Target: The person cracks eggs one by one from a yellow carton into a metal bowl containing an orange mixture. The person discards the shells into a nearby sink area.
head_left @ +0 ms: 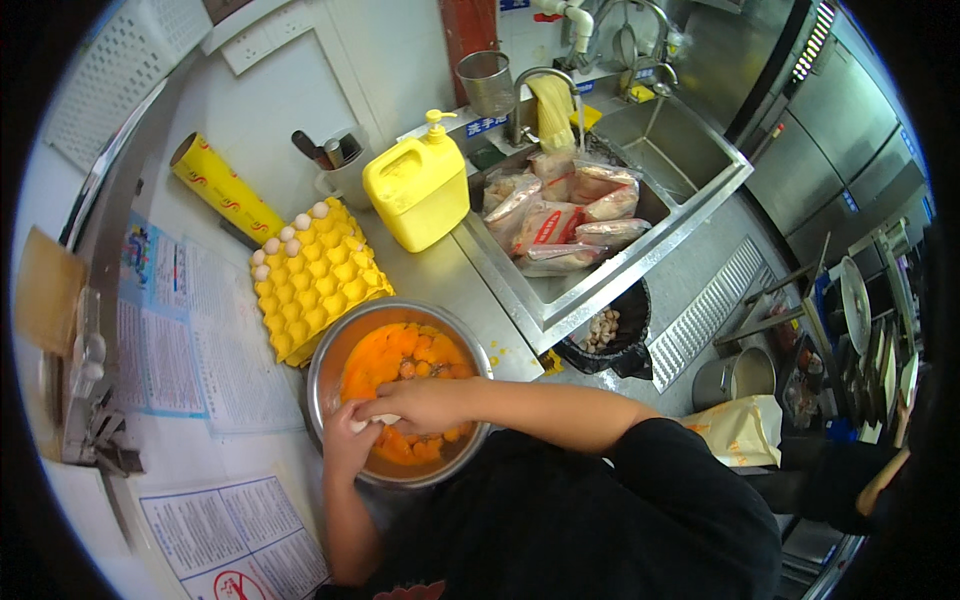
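Observation:
Over a large steel bowl (324, 382) of raw cracked eggs (382, 352), both of my hands meet at the near left side. Between them is a pale eggshell (373, 421), partly covered by fingers. My left hand (354, 441) grips it from the wall side. My right hand (424, 403) reaches in from the right, fingers curled onto the same shell. Whole yolks and orange liquid fill the bowl's bottom. Beyond the bowl stands a stack of yellow egg trays (319, 289), with several eggs (288, 238) in the far left cups.
A yellow pump jug (420, 195) stands beside a steel sink (551, 319) holding bagged meat (555, 217) under a running tap (551, 73). Below the sink edge, a black-lined bin (634, 337) holds eggshells (602, 330). A yellow film roll (225, 187) leans by the wall.

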The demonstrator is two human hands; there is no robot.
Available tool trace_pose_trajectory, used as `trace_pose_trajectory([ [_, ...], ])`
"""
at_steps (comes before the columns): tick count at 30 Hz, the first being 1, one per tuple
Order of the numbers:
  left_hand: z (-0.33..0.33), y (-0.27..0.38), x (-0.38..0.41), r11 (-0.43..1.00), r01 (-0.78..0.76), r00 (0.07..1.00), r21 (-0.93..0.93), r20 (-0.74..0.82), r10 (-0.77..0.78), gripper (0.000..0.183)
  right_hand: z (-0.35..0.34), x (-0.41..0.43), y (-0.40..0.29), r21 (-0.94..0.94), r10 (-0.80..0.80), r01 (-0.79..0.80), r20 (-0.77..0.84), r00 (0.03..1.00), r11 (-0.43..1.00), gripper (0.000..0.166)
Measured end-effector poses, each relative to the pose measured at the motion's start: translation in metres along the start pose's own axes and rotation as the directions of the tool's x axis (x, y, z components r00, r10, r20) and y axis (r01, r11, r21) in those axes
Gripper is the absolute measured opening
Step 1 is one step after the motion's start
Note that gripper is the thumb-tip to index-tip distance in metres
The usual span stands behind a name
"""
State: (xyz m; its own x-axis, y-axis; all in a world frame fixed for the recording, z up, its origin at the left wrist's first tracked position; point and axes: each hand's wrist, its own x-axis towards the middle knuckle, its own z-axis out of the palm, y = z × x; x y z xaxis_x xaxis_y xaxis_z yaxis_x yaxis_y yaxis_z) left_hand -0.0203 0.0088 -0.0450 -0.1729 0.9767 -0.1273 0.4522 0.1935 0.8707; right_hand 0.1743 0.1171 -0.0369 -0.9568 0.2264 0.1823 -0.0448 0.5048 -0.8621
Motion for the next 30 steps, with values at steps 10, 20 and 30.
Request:
trace_pose_trajectory([
  [10,-0.007,-0.005,0.012,0.963,0.243,0.97,-0.113,0.006,-0.244,0.024,-0.016,-0.05,0.033,0.196,0.101,-0.025,-0.385,0.917,0.98,0.044],
  [20,0.039,-0.003,0.024,0.91,0.397,0.896,-0.119,0.267,-0.356,0.028,-0.041,-0.327,0.121,0.306,0.771,-0.71,-0.313,0.554,0.634,0.064],
  [30,0.147,0.072,0.046,0.843,0.454,0.749,-0.29,0.637,-0.184,0.057,-0.016,-0.291,0.107,0.546,0.72,-0.485,-0.615,0.322,0.683,0.046],
])
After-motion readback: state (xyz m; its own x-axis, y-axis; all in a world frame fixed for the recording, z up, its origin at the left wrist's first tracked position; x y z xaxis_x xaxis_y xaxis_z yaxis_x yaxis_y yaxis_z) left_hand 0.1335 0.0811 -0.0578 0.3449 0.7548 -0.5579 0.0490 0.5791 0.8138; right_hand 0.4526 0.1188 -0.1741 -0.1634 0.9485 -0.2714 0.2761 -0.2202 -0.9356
